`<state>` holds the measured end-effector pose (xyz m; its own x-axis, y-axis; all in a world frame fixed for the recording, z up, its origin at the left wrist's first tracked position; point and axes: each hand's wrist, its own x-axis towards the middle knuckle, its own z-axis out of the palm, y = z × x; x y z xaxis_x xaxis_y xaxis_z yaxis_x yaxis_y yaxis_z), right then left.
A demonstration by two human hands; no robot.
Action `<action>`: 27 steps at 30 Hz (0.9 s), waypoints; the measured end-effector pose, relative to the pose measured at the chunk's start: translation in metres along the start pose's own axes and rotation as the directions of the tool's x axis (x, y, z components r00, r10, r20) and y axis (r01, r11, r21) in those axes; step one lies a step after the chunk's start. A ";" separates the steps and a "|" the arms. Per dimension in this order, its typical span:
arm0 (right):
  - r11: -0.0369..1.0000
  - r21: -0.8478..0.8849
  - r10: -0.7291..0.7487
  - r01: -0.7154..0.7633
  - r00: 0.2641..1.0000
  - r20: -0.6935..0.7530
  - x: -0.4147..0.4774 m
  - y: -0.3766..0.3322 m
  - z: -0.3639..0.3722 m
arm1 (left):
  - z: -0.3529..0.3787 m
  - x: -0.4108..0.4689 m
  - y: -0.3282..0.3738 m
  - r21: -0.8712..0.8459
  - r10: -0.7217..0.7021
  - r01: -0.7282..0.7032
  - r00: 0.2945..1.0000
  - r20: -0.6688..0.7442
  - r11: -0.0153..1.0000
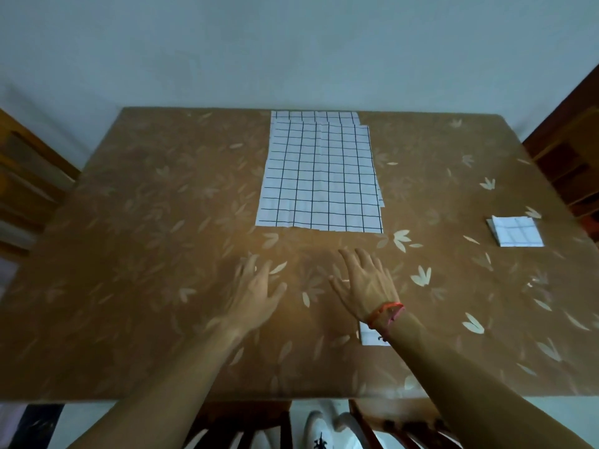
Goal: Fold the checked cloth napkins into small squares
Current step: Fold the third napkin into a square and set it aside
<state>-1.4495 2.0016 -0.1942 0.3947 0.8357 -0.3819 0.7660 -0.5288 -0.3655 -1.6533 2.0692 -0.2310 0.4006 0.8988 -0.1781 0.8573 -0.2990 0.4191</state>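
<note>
A small folded napkin (369, 335) is partly hidden under the right wrist. Both hands, left hand (256, 294) and right hand (366, 283), are held over the bench (129, 254) with fingers spread and empty. Beyond them flat checked napkins (321, 176) are stacked; a folded square (517, 231) lies far right.
</note>
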 end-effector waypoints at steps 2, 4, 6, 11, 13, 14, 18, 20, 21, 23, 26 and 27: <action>0.983 -0.137 -0.136 0.124 0.988 -0.076 0.013 0.002 0.006 | 0.001 0.014 -0.006 -0.015 0.016 -0.016 1.000 -0.004 1.000; 0.988 -0.118 -0.111 0.102 0.991 -0.079 0.028 -0.001 0.002 | 0.000 0.029 -0.008 -0.018 0.051 -0.052 0.998 -0.020 0.999; 0.999 -0.038 -0.010 0.009 1.000 -0.004 0.039 0.003 -0.003 | 0.004 0.045 -0.010 -0.032 0.072 -0.073 0.997 -0.028 0.997; 0.984 -0.118 -0.153 0.135 0.975 -0.159 0.099 0.027 0.015 | 0.021 0.096 -0.013 0.040 0.078 -0.077 0.997 -0.006 0.996; 0.971 -0.197 -0.169 0.138 0.974 -0.151 0.121 0.028 0.018 | 0.027 0.115 -0.014 0.050 0.075 -0.076 0.997 0.014 0.996; 0.965 -0.236 -0.155 0.119 0.978 -0.143 0.132 0.028 0.018 | 0.030 0.124 -0.014 0.066 0.075 -0.076 0.997 0.023 0.995; 0.942 -0.323 -0.142 0.092 0.980 -0.136 0.169 0.045 0.028 | 0.039 0.159 -0.019 0.133 0.030 -0.037 0.998 0.052 0.990; 0.949 -0.303 -0.134 0.091 0.983 -0.122 0.186 0.051 0.029 | 0.044 0.175 -0.025 0.123 0.024 -0.031 0.998 0.055 0.992; 0.951 -0.297 -0.129 0.088 0.984 -0.119 0.194 0.053 0.030 | 0.047 0.183 -0.029 0.121 0.031 -0.037 0.998 0.048 0.992; 0.952 -0.293 -0.127 0.089 0.986 -0.111 0.205 0.055 0.031 | 0.054 0.195 -0.035 0.122 0.024 -0.029 0.999 0.049 0.992; 0.955 -0.279 -0.135 0.097 0.984 -0.119 0.217 0.057 0.038 | 0.063 0.206 -0.036 0.173 0.010 -0.021 0.998 0.063 0.985; 0.955 -0.278 -0.146 0.107 0.981 -0.126 0.219 0.057 0.040 | 0.065 0.208 -0.036 0.203 0.008 -0.021 0.998 0.064 0.979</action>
<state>-1.3398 2.1488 -0.3328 0.3391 0.9159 -0.2148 0.9144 -0.3745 -0.1536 -1.5798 2.2463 -0.3407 0.4277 0.8738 -0.2314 0.8963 -0.3769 0.2334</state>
